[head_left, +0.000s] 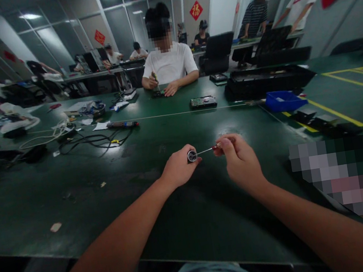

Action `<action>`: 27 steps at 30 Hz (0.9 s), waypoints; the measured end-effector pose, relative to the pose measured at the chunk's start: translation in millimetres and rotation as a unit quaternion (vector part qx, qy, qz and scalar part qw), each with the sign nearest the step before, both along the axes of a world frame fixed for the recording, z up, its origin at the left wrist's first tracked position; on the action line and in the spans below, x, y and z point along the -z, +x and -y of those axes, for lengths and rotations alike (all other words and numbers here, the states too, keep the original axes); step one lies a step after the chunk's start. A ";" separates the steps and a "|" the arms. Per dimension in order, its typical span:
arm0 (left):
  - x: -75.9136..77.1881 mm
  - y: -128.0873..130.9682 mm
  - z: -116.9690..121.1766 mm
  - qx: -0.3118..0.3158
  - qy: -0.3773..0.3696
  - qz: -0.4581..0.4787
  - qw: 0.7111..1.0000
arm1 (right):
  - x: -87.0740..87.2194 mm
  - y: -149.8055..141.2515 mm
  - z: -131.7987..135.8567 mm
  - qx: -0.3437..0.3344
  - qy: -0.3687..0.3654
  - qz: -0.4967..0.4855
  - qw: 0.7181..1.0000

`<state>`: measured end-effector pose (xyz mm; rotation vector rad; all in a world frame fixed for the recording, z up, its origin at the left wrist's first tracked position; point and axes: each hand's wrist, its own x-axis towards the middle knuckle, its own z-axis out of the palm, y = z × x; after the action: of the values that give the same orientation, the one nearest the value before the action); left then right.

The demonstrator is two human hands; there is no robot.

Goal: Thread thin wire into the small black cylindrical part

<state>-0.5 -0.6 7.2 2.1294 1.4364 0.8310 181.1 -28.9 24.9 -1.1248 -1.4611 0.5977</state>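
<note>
In the head view, our left hand (178,167) wraps around a small, dark cylinder with a silver-rimmed round end (192,156), above the glossy green desk (112,219). Our right hand (239,157) pinches a thin, straight metal rod (205,151) that reaches the cylinder's rim; we cannot tell how deep.

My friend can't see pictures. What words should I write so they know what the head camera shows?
A right hand holds a thin metal rod pointing at a small round-ended dark object in the left hand, above a green table. Across it, someone in a white shirt holds a tool; a blue bin sits to the right.
</note>
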 end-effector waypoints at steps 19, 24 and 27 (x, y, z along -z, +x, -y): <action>1.9 -2.0 -0.3 0.001 -0.009 0.004 1.000 | -7.1 6.7 4.5 0.036 0.046 0.182 0.982; 2.9 -2.4 -1.4 0.003 -0.005 0.005 1.000 | -6.8 6.0 6.5 -0.046 0.053 0.151 0.986; 3.8 -2.3 -1.9 0.003 -0.008 0.004 1.000 | -8.5 5.8 7.7 -0.059 0.047 0.166 0.983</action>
<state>-2.8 1.3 3.5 2.1155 1.4269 0.8229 186.9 -36.6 33.4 -1.1050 -1.8343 0.4294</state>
